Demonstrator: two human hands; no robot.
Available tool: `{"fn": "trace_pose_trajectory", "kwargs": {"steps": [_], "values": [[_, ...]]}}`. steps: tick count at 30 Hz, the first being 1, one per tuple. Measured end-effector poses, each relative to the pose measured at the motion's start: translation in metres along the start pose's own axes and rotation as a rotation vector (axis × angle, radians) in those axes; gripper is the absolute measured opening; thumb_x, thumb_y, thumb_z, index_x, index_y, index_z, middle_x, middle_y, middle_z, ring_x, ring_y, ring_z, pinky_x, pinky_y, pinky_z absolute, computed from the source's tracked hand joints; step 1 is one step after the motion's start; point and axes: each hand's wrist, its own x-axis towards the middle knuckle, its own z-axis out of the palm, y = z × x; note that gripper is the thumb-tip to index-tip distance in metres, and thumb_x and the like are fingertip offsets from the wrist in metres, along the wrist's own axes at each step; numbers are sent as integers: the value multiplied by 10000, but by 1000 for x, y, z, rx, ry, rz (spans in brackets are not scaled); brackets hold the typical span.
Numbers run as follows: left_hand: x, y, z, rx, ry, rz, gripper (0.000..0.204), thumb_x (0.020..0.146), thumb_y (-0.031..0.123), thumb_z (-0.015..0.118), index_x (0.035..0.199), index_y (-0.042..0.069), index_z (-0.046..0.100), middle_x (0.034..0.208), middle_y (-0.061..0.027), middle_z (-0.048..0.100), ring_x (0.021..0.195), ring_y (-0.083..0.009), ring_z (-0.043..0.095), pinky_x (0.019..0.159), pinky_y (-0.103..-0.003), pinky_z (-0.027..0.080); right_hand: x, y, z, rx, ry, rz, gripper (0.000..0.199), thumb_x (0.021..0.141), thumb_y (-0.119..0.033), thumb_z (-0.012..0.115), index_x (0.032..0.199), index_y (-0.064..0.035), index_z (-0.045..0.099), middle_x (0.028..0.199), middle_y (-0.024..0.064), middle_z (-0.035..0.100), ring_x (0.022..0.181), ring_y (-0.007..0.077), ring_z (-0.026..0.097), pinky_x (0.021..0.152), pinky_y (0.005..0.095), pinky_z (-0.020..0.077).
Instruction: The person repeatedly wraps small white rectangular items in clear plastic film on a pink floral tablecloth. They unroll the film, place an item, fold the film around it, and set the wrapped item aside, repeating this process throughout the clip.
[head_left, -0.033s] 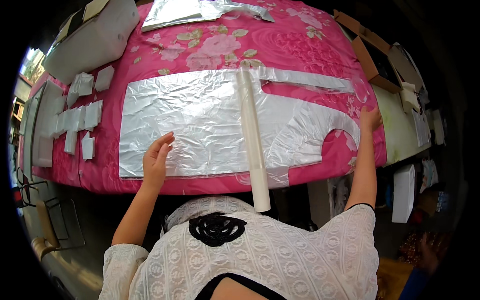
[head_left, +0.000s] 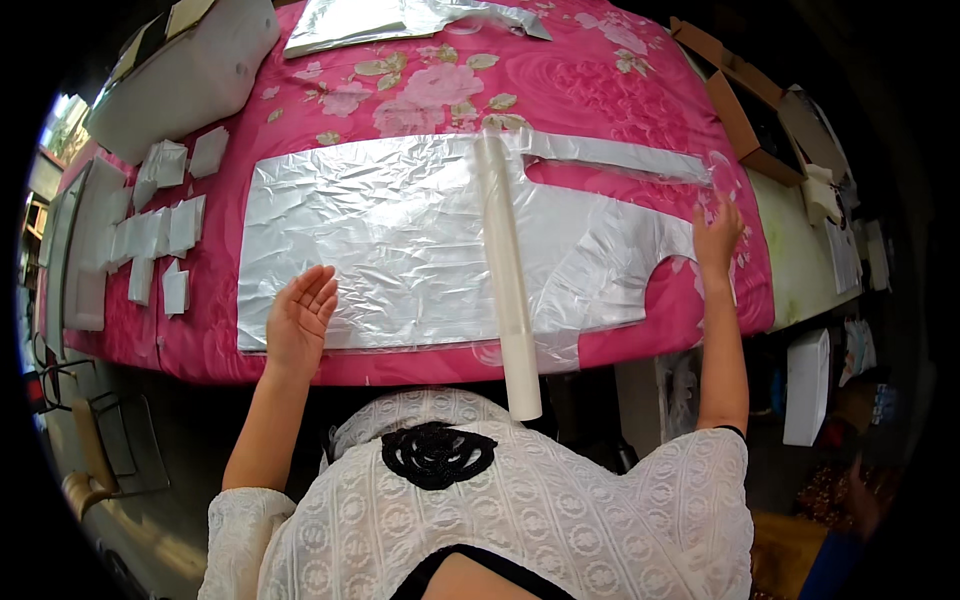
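A stack of thin, silvery plastic sheets cut like an apron [head_left: 380, 250] lies flat and wrinkled before me, its curved straps to the right. Across its middle rests a long pale tube [head_left: 512, 290], whose near end juts over the table edge. My left hand [head_left: 302, 318] hovers at the sheet's near left part, palm turned inward, fingers loosely curved and holding nothing. Over the tip of the curved strap is my right hand [head_left: 717, 240], its thumb and fingers apart. Part of the strap end is hidden behind that hand.
Small folded white packets [head_left: 150, 235] lie at the left beside a white foam box [head_left: 185, 90]. More silvery sheets [head_left: 370, 25] are at the far edge of the pink flowered cloth [head_left: 560, 90]. An open cardboard box [head_left: 750, 120] stands at the right.
My right hand has moved left and slightly nearer, with its fingers now apart. My left hand has shifted a little left and turned its palm more into view.
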Motion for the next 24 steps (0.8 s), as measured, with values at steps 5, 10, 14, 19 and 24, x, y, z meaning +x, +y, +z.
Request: {"fn": "trace_pose_trajectory", "kwargs": {"steps": [5,10,14,19,24], "values": [[-14,22,-36,-710,47,-208,281,885,143,469,1078,-56,512,1092,-166,573,928,-214,609,792,-300,539,-67,-168,-47,576,-603,-725,576,789,-303,639,1283,-63,465,1368,148,407,1298,338,323,1057,423,289],[-38,28,-54,-442,65,-176,286,897,170,466,1100,-23,523,1047,-115,599,882,-190,610,773,-310,535,-88,-225,-38,648,-693,-964,588,835,-417,537,1297,-62,461,1392,137,388,1312,336,312,1070,422,274],[-53,31,-56,-159,177,-145,274,905,187,476,1117,18,522,1007,-67,607,849,-153,606,734,-278,522,-100,-326,-38,1132,-964,-1020,551,892,-426,475,1303,-59,460,1359,146,431,1332,321,284,1073,429,261],[-75,45,-62,94,179,-90,270,906,197,493,1097,8,523,991,-86,616,832,-141,602,727,-267,503,-90,-436,-79,1921,-1268,-887,409,927,-334,473,1193,-32,551,1206,140,562,1138,302,517,970,379,383],[-110,44,-87,328,129,-184,231,920,143,476,1090,4,547,1003,-95,630,826,-118,605,713,-241,502,-66,-420,-13,1273,-527,-987,249,823,-208,606,1021,-57,621,1015,108,633,961,283,588,858,381,452]]}}
